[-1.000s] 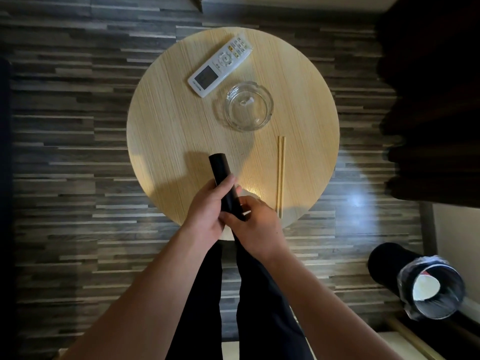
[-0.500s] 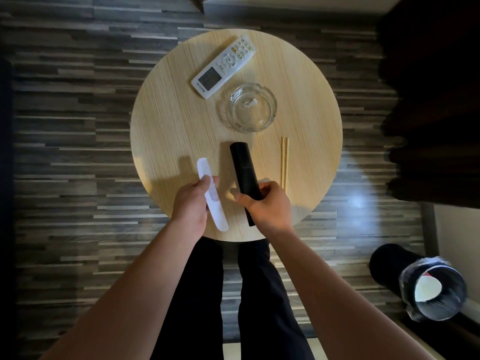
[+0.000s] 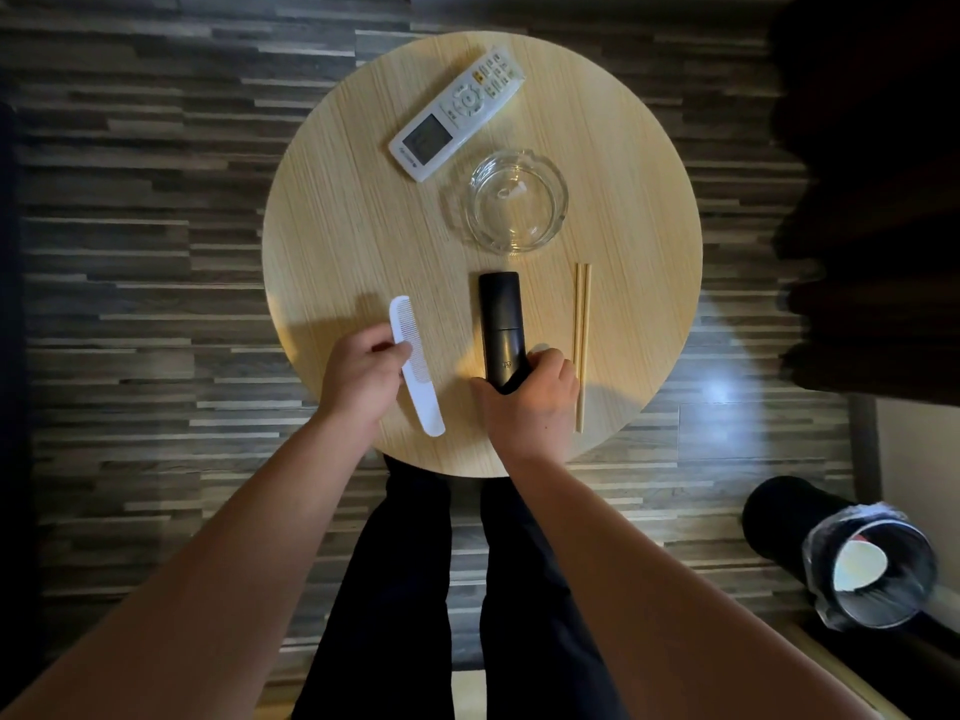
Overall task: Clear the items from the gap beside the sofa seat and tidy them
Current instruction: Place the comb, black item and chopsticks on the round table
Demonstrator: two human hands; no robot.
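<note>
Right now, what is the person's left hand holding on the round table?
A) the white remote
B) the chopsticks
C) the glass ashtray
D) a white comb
D: the left hand pinches the white comb, while the right hand grips the black remote.

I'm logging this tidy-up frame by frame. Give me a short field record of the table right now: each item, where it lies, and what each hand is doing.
surface: round wooden table
left hand: pinches white comb
right hand: grips near end of black remote
chopsticks: paired, right of black remote
glass ashtray: beyond black remote
white remote: far side, angled
bin: on floor, lower right
</note>
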